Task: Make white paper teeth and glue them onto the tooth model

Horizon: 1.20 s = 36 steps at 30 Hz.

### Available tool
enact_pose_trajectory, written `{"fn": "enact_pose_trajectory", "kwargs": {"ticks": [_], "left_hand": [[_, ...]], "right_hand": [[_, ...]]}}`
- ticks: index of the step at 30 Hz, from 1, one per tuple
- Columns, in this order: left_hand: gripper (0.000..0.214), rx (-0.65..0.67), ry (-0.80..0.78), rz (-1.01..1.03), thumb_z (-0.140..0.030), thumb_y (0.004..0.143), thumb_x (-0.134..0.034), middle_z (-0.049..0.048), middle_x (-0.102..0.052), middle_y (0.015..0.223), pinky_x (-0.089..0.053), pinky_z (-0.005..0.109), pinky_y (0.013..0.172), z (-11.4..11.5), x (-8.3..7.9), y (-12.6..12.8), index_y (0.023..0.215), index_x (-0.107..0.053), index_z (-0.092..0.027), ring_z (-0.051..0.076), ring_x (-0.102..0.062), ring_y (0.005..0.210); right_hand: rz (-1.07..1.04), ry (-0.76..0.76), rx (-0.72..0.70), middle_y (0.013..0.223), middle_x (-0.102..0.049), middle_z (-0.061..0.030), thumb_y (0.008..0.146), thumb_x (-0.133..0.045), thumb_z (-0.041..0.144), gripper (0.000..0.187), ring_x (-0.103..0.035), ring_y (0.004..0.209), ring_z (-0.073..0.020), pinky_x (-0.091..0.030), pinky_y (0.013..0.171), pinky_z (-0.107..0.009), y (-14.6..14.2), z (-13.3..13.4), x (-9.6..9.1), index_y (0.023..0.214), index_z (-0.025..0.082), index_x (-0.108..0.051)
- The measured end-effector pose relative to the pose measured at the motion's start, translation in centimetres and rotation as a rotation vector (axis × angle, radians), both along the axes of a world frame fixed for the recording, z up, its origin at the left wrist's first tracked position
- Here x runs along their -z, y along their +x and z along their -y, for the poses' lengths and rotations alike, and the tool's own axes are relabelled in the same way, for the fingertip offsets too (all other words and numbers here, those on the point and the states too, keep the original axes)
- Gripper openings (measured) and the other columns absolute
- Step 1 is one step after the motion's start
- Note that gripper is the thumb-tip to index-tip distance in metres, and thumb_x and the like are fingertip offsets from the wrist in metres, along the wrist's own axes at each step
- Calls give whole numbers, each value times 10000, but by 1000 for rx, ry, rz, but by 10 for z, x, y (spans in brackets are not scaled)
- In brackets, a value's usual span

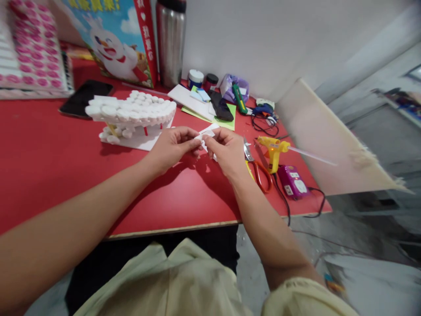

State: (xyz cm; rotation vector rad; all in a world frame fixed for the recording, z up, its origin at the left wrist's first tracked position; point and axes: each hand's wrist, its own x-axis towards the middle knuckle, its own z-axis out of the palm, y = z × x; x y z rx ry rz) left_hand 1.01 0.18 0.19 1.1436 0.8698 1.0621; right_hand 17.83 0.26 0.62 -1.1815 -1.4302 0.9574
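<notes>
Both hands meet over the red table (171,197), a little right of a white model (131,109) built of rounded white pieces on a flat white base. Between the fingertips is a small white piece of paper or card (208,132). My right hand (226,147) pinches it, with the thumb on top. My left hand (176,145) closes its thumb and fingers at the piece's left edge; its exact shape is partly hidden by the fingers. Scissors with red-orange handles (263,177) lie just right of my right hand.
A yellow glue gun (274,151) stands by a purple power socket (294,181) with cables. Farther back are a green cutter (239,98), white sheets (190,102), small jars (195,79), a steel bottle (171,44), a phone (85,97) and a picture box (115,44). A pale board (329,145) leans at right.
</notes>
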Motion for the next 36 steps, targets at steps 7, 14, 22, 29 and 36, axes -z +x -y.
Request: {"fn": "enact_pose_trajectory", "kwargs": {"ticks": [7, 14, 22, 29, 36], "left_hand": [[265, -27, -44, 55, -309, 766, -882, 37, -729, 699, -590, 264, 644, 1, -1, 2, 840, -711, -120, 136, -683, 599], [250, -50, 30, 31, -302, 784, -862, 32, -734, 690, -579, 254, 638, 2, -1, 2, 893, -737, -116, 142, -701, 604], [290, -54, 59, 17, -368, 786, -868, 19, -719, 699, -593, 272, 623, 5, -4, 1, 899, -747, -131, 148, -692, 597], [282, -89, 109, -78, -380, 778, -866, 12, -705, 690, -517, 233, 514, 4, -4, 0, 840, -728, -142, 118, -627, 535], [205, -148, 220, -162, -328, 815, -820, -19, -652, 606, -413, 219, 475, 5, -3, -1, 812, -705, -158, 89, -542, 473]], "right_hand": [[206, 189, 42, 642, -599, 28, 888, -716, 274, 147, -476, 598, -115, -375, 575, -272, 1, 4, 2, 760, 207, -689], [226, 228, -4, 626, -541, 38, 905, -692, 270, 143, -443, 577, -112, -359, 575, -282, 0, 7, 3, 774, 213, -686], [246, 230, -18, 627, -549, 30, 924, -693, 321, 175, -446, 592, -122, -368, 579, -282, 2, 8, 0, 784, 217, -681], [329, 316, -26, 673, -566, 21, 916, -675, 225, 121, -472, 626, -131, -397, 623, -296, 6, 9, -4, 796, 223, -690], [299, 275, -104, 717, -624, 4, 939, -698, 291, 113, -511, 626, -132, -428, 604, -293, 8, 9, -6, 854, 220, -725]]}}
